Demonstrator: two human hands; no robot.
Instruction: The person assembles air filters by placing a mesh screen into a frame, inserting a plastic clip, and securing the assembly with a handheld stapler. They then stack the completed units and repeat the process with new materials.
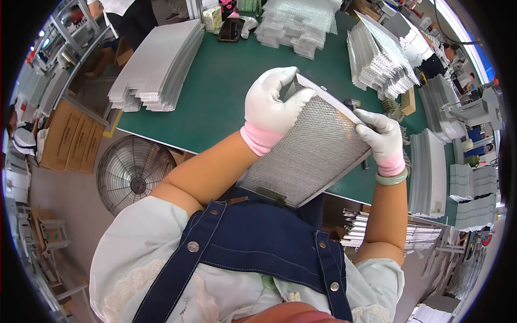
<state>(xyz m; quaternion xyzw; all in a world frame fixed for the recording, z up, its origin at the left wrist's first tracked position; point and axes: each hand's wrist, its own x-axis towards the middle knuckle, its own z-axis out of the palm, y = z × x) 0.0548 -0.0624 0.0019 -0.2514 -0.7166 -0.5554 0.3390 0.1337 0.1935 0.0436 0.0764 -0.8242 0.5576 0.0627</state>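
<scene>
A rectangular metal mesh filter panel (318, 145) with a thin silvery frame is tilted up in front of my body, its lower end near my apron. My left hand (273, 105), in a white glove with a pink cuff, grips the frame's upper left corner between thumb and fingers. At the upper right corner, my right hand (383, 137), gloved alike, holds the frame edge with the thumb on the mesh side. A small dark latch plate (271, 195) sits on the panel's lower edge. Behind the panel, a dark tool (353, 103) is partly hidden.
The green worktable (226, 81) carries a stack of mesh sheets (161, 62) at left, more mesh sheets (299, 24) at the back and another pile (379, 59) at right. Finished-looking panels (428, 172) stand at the right. A floor fan (135, 175) and cardboard boxes (72, 137) stand left.
</scene>
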